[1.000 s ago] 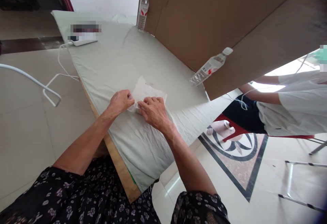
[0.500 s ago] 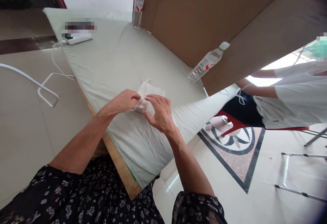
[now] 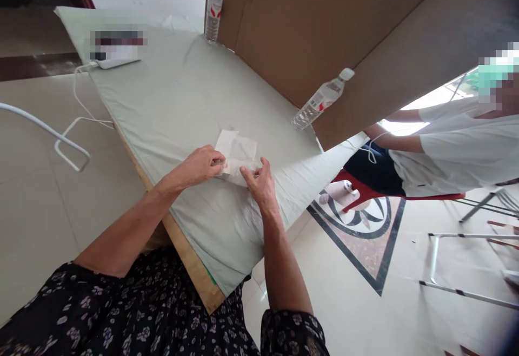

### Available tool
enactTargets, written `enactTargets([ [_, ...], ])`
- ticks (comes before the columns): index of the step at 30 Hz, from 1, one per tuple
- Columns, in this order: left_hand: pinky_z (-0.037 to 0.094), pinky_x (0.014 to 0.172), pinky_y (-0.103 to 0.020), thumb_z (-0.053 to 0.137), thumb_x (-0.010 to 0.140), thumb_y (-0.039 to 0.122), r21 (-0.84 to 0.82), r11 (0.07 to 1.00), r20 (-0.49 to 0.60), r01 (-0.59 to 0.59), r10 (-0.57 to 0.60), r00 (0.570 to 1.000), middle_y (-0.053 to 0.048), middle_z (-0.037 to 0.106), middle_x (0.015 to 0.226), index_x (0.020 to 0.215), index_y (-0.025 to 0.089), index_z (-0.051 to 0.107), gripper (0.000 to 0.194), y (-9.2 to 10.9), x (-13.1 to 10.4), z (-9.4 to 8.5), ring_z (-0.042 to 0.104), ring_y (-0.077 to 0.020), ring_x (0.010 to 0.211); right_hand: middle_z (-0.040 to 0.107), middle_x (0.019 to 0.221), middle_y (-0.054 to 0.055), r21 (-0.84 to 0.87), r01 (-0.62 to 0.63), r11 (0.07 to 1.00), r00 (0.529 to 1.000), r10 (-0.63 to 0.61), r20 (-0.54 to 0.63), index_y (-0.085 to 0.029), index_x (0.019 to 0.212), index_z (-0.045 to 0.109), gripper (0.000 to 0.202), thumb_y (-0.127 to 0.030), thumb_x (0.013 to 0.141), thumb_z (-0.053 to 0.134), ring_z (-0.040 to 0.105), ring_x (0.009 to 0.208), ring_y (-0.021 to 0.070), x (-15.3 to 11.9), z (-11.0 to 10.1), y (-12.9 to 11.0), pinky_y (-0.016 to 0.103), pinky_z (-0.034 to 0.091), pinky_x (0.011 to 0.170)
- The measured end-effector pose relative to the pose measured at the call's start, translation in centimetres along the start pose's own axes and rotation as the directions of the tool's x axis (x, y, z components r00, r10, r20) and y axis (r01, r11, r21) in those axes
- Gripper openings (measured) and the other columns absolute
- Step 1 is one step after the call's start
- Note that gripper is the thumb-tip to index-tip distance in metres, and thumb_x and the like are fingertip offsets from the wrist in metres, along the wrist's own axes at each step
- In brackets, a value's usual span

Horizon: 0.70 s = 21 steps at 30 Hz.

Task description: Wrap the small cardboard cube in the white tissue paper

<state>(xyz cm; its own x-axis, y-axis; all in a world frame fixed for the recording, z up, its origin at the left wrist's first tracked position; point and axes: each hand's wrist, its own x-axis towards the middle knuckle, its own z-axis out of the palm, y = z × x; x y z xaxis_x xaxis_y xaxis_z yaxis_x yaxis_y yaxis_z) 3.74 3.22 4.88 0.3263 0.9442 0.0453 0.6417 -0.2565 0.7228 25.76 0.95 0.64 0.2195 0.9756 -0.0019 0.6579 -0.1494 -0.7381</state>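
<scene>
A thin white sheet (image 3: 236,147), paper or tissue-like and partly see-through, lies creased on the cloth-covered table (image 3: 162,96) near its front corner. My left hand (image 3: 206,162) pinches the sheet's near left edge between bent fingers and thumb. On the other side, my right hand (image 3: 261,185) grips the near right edge, thumb on top and fingers curled, partly hidden. Between the hands the near part of the sheet is stretched out low over the cloth. Whether something small lies inside it I cannot tell.
A brown cardboard panel (image 3: 292,26) stands along the far side, with an upright water bottle (image 3: 214,12) and a tilted water bottle (image 3: 320,101) before it. A white device (image 3: 119,63) with a cable is at far left. A person in a white shirt (image 3: 454,153) sits at right.
My right hand has moved away from the left one, toward the right and slightly nearer me. The sheet's near part now spreads wider between the hands. The view has shifted slightly.
</scene>
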Motion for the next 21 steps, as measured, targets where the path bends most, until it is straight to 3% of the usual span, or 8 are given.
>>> enactTargets([
  [5, 0.053, 0.088, -0.035, 0.061, 0.089, 0.027, 0.122, 0.991, -0.032, -0.045, 0.049, 0.998, -0.01, 0.063, 0.113, 0.1, 0.016, 0.078, 0.023, 0.6, -0.3, 1.2, 0.06, -0.0159, 0.078, 0.068, 0.087, 0.003, 0.051, 0.034, 0.998, 0.999, -0.033, -0.021, -0.01, 0.154, 0.039, 0.088, -0.047, 0.081, 0.071, 0.066, 0.081, 0.024, 0.3, 1.0, -0.7, 0.039, 0.053, 0.079],
  [10, 0.054, 0.084, -0.033, 0.055, 0.095, 0.024, 0.221, 0.969, -0.002, -0.113, 0.116, 0.993, -0.011, 0.06, 0.12, 0.102, 0.017, 0.078, 0.026, 0.8, -0.5, 1.7, 0.064, -0.0184, 0.087, 0.065, 0.084, 0.001, 0.167, 0.119, 0.979, 0.992, -0.109, -0.067, -0.011, 0.152, 0.04, 0.078, -0.034, 0.082, 0.067, 0.058, 0.071, 0.0178, -0.3, 1.1, -1.5, 0.036, 0.052, 0.077],
  [17, 0.054, 0.082, -0.033, 0.054, 0.094, 0.022, 0.276, 0.956, 0.076, -0.1, 0.082, 0.994, -0.011, 0.061, 0.117, 0.111, 0.019, 0.077, 0.029, 1.1, 0.1, 1.4, 0.066, -0.0197, 0.088, 0.061, 0.079, -0.003, 0.366, 0.051, 0.929, 0.999, -0.051, -0.009, -0.013, 0.149, 0.043, 0.075, -0.038, 0.083, 0.069, 0.059, 0.07, 0.0168, 0.2, 1.9, -2.6, 0.034, 0.053, 0.074],
  [21, 0.054, 0.088, -0.035, 0.054, 0.094, 0.023, 0.235, 0.968, 0.094, -0.084, 0.063, 0.994, -0.011, 0.061, 0.116, 0.11, 0.019, 0.076, 0.028, 1.3, 0.3, 1.3, 0.068, -0.0223, 0.094, 0.065, 0.081, -0.002, 0.403, 0.063, 0.913, 0.997, -0.078, 0.02, -0.013, 0.152, 0.041, 0.077, -0.04, 0.085, 0.07, 0.063, 0.071, 0.0158, 0.3, 2.7, -3.4, 0.03, 0.053, 0.072],
])
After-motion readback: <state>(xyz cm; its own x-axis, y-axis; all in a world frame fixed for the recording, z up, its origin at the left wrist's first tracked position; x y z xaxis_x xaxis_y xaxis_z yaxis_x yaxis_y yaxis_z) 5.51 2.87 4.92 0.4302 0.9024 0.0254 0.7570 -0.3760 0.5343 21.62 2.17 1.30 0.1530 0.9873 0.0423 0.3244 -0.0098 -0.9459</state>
